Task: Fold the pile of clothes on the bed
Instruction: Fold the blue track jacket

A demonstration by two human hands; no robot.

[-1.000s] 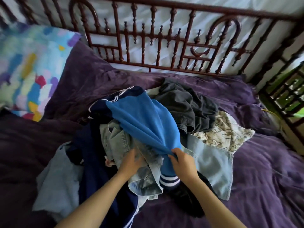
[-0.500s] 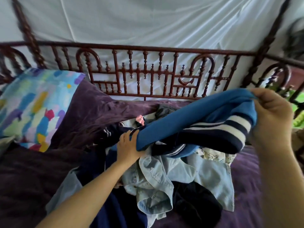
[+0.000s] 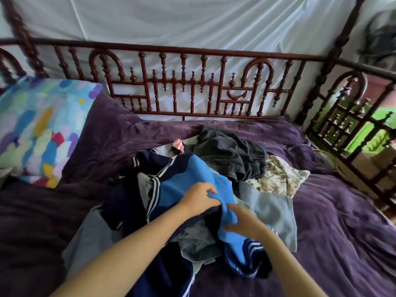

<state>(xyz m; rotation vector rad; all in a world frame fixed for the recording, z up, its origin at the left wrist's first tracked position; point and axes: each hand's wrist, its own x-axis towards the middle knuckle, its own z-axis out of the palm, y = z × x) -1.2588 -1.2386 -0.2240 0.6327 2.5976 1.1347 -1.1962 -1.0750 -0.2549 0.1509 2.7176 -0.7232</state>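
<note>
1. Stretching across the whole view as a bed (image 3: 332, 221) under a crumpled purple duvet, with a dark red turned-wood railing (image 3: 192, 86) standing along its far side and a white sheet (image 3: 192, 22) hanging behind that.
2. Leaning at the far left as a pillow (image 3: 40, 129) in multicoloured dabs.
3. Lying heaped and unfolded in the middle of the bed as the pile of clothes (image 3: 192, 239), with navy, denim and grey pieces tangling together.
4. Draping over the top of the pile as a blue sweatshirt (image 3: 188, 176) with navy-and-white striped trim, reaching down to the near edge.
5. Lying crumpled at the far side as a dark grey garment (image 3: 227, 151), touching a cream patterned cloth (image 3: 278, 176) on the right, with a pale denim piece (image 3: 272, 209) spreading just nearer.
6. Pinching a fold of the blue sweatshirt with the left hand (image 3: 199, 199), fingers curling into the cloth.
7. Touching the same sweatshirt with the right hand (image 3: 244, 222), just beside the left; too blurred to tell whether gripping or lying loose.
</note>
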